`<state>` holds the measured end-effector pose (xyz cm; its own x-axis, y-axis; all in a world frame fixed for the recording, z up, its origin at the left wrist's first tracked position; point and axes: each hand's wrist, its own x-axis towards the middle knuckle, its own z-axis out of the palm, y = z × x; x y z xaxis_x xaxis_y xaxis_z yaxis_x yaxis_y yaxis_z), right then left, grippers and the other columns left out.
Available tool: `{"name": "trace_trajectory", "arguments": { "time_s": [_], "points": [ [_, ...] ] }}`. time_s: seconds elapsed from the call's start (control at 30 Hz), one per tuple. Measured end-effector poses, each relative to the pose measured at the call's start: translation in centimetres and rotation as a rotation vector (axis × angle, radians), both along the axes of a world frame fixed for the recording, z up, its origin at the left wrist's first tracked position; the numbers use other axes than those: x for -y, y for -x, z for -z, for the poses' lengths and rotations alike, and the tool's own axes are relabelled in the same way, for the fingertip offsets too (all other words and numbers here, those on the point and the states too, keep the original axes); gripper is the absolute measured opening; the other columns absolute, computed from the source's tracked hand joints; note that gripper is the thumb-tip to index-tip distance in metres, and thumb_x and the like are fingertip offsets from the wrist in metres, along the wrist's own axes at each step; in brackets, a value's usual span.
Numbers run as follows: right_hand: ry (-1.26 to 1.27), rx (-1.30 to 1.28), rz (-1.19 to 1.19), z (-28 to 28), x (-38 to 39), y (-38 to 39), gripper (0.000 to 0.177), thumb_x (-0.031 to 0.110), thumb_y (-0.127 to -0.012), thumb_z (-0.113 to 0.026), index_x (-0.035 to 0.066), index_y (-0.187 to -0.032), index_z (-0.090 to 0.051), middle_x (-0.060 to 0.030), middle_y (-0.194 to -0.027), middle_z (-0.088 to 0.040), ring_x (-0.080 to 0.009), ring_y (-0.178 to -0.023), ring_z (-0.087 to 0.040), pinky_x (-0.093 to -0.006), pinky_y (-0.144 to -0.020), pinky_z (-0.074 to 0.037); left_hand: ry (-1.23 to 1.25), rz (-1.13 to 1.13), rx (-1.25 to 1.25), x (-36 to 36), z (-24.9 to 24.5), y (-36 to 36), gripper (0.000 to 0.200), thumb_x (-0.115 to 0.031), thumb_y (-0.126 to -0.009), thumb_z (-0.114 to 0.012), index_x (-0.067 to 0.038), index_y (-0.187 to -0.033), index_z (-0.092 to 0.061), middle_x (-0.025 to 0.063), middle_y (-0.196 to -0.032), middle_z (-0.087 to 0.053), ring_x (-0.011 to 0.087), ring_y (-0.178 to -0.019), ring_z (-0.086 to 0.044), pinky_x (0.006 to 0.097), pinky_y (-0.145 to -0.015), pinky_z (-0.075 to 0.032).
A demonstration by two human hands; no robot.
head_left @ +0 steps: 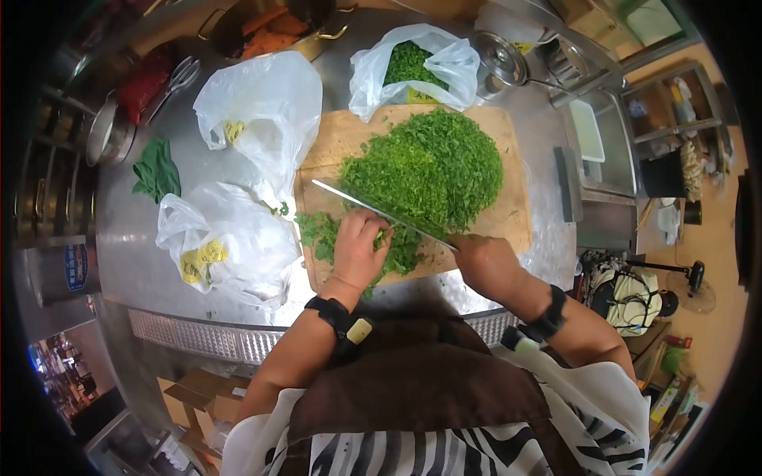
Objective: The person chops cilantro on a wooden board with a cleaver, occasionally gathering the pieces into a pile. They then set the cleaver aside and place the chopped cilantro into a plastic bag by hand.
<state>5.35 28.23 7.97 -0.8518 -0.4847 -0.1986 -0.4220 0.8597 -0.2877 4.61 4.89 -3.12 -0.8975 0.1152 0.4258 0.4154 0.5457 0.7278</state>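
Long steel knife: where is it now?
Head view, centre: the knife slants over the wooden cutting board in the right hand, between the chopped greens pile and left hand.

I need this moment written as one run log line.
left hand: holds greens | right hand: grips knife, slanted across cutting board | chopped pile: beyond knife

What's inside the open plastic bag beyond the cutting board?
Green leaves fill the opening of the plastic bag, and a yellow label shows low down. The white folds hide how deep the leaves go.
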Motion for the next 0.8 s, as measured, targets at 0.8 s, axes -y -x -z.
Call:
{"name": "trace_trajectory", "arguments": {
  "time_s": [0.8],
  "points": [
    [-0.087, 0.142, 0.059, -5.9, 0.3, -2.8, 0.015, 0.008, -0.087, -0.055, 0.002, -0.098, -0.064, -0.0194, -0.076, -0.067, -0.0372, -0.069, -0.066, -0.0462, -0.062, -0.053, 0.113, -0.042, -0.063, 0.0, 0.2, -0.5, 0.033, 0.003, -0.066, -0.074, -0.003, -0.095, -0.061, 0.0186, -0.104, -0.053, 0.0401, -0.101, -0.052, 0.0468, -0.087, -0.045]
  ]
}}
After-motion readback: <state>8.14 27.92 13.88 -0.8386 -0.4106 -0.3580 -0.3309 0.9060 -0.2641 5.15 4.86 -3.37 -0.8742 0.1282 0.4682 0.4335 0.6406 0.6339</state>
